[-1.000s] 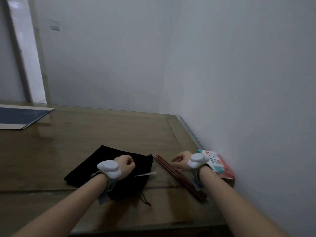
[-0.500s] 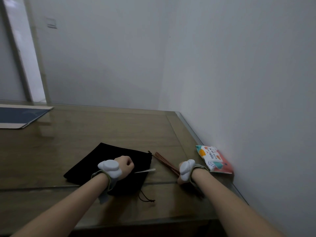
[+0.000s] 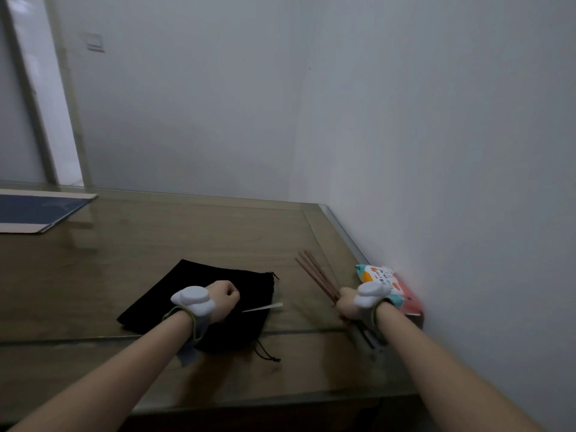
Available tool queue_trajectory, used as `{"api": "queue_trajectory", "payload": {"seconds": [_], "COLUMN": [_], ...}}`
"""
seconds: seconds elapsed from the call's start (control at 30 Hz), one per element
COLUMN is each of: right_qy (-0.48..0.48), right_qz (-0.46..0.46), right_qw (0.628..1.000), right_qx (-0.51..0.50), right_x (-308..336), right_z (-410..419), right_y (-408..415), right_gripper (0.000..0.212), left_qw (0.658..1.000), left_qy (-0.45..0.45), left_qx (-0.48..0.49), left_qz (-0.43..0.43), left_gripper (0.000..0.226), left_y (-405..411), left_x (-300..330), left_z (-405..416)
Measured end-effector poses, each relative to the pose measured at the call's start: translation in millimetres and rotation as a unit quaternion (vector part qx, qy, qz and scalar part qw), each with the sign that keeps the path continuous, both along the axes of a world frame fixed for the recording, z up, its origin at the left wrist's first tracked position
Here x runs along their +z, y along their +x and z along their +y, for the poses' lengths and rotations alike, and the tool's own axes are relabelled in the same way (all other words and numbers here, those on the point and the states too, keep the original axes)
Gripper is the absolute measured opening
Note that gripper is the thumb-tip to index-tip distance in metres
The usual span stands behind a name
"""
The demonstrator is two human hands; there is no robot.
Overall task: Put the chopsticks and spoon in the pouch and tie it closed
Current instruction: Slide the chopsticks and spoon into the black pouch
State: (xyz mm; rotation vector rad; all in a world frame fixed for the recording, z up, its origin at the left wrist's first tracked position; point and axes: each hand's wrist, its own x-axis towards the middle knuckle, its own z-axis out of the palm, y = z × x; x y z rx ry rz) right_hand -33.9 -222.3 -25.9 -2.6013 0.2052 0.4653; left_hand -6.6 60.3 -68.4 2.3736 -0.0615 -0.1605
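Observation:
A black drawstring pouch (image 3: 187, 285) lies flat on the wooden table, its cord ends (image 3: 268, 355) trailing toward the front edge. My left hand (image 3: 223, 299) rests on the pouch as a fist, and a thin pale handle, apparently the spoon (image 3: 263, 308), sticks out of it to the right. My right hand (image 3: 346, 305) is closed around the middle of several reddish-brown chopsticks (image 3: 316, 274), whose tips point up and away, lifted off the table. Their lower ends show below my wrist.
A colourful tissue pack (image 3: 396, 291) lies against the white wall right of my right wrist. A blue flat board (image 3: 34, 210) lies at the far left of the glass-topped table (image 3: 187, 232). The table's front edge runs just below my forearms.
My right hand reached over the chopsticks, closed around them and raised them off the table with tips pointing away. My left hand stayed fisted on the pouch.

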Motion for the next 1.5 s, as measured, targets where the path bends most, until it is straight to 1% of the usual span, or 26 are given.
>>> {"api": "queue_trajectory", "payload": {"seconds": [0.03, 0.07, 0.1, 0.13, 0.17, 0.23, 0.3, 0.33, 0.43, 0.57, 0.67, 0.77, 0.87, 0.93, 1.03, 1.1, 1.17, 1.23, 1.27, 1.33, 1.37, 1.43, 1.47, 1.5], "right_qy": [0.093, 0.160, 0.205, 0.220, 0.212, 0.164, 0.109, 0.088, 0.047, 0.003, -0.054, -0.110, -0.137, -0.132, -0.127, -0.131, -0.159, -0.141, -0.130, -0.150, -0.162, -0.140, -0.132, -0.129], "right_qz": [0.021, 0.043, 0.066, 0.093, 0.119, 0.187, 0.238, 0.246, 0.231, 0.225, 0.207, 0.198, 0.177, 0.141, 0.023, -0.022, -0.057, -0.090, -0.097, -0.080, -0.064, -0.029, -0.021, -0.014], "right_qw": [0.995, 0.986, 0.976, 0.971, 0.969, 0.961, 0.951, 0.950, 0.958, 0.958, 0.950, 0.932, 0.923, 0.925, 0.934, 0.931, 0.923, 0.938, 0.946, 0.953, 0.955, 0.964, 0.966, 0.967], "right_qx": [-0.025, -0.028, -0.018, 0.012, 0.050, 0.123, 0.165, 0.172, 0.164, 0.180, 0.227, 0.283, 0.312, 0.327, 0.333, 0.341, 0.345, 0.304, 0.281, 0.250, 0.240, 0.223, 0.221, 0.219], "right_x": [6, 12, 18, 23, 28, 39, 45, 46, 44, 43, 48, 47, 43, 40, 30, 24, 24, 29, 31, 34, 33, 28, 25, 22], "right_z": [-5, -8, -11, -13, -13, -9, -1, 2, 13, 35, 61, 88, 109, 120, 129, 126, 117, 103, 96, 81, 74, 64, 61, 60], "right_y": [-4, -8, -11, -12, -15, -18, -19, -18, -13, -5, 1, 6, 8, 8, 10, 11, 11, 16, 19, 20, 20, 16, 13, 10], "right_gripper": [0.024, 0.022, 0.022, 0.025, 0.028, 0.031, 0.034, 0.036, 0.043, 0.042, 0.042, 0.037, 0.033, 0.033, 0.036, 0.035, 0.025, 0.029, 0.034, 0.039, 0.044, 0.056, 0.060, 0.061], "left_qw": [1.000, 1.000, 1.000, 0.999, 0.999, 0.998, 0.997, 0.997, 0.997, 0.997, 0.998, 0.999, 0.999, 0.998, 0.996, 0.995, 0.994, 0.995, 0.995, 0.995, 0.993, 0.987, 0.981, 0.974], "left_qy": [-0.008, -0.015, -0.023, -0.037, -0.040, -0.056, -0.065, -0.066, -0.072, -0.077, -0.048, -0.021, -0.001, 0.013, 0.034, 0.052, 0.062, 0.062, 0.057, 0.064, 0.074, 0.110, 0.138, 0.165], "left_qx": [0.002, 0.007, 0.007, 0.010, 0.006, 0.007, 0.012, 0.016, 0.012, -0.014, -0.036, -0.037, -0.039, -0.037, -0.034, -0.040, -0.050, -0.063, -0.067, -0.075, -0.086, -0.113, -0.132, -0.152], "left_qz": [0.006, 0.014, 0.017, 0.028, 0.028, 0.036, 0.041, 0.041, 0.034, 0.028, 0.011, -0.015, -0.036, -0.053, -0.073, -0.079, -0.069, -0.047, -0.039, -0.030, -0.026, 0.000, 0.020, 0.035], "left_gripper": [0.029, 0.028, 0.028, 0.028, 0.028, 0.028, 0.026, 0.025, 0.020, 0.019, 0.020, 0.018, 0.017, 0.016, 0.021, 0.023, 0.022, 0.018, 0.019, 0.024, 0.023, 0.017, 0.021, 0.031], "left_y": [0, -4, -4, -8, -7, -10, -13, -15, -17, -21, -23, -24, -25, -25, -26, -25, -25, -24, -24, -26, -27, -29, -32, -34], "left_x": [0, 4, 5, 10, 10, 15, 18, 20, 24, 29, 33, 37, 41, 43, 44, 42, 39, 35, 33, 31, 31, 32, 34, 35], "left_z": [0, -1, -2, -2, -3, -3, -3, -3, -1, 4, 5, 4, 2, -1, -6, -7, -5, -3, -3, -5, -7, -15, -19, -24]}}
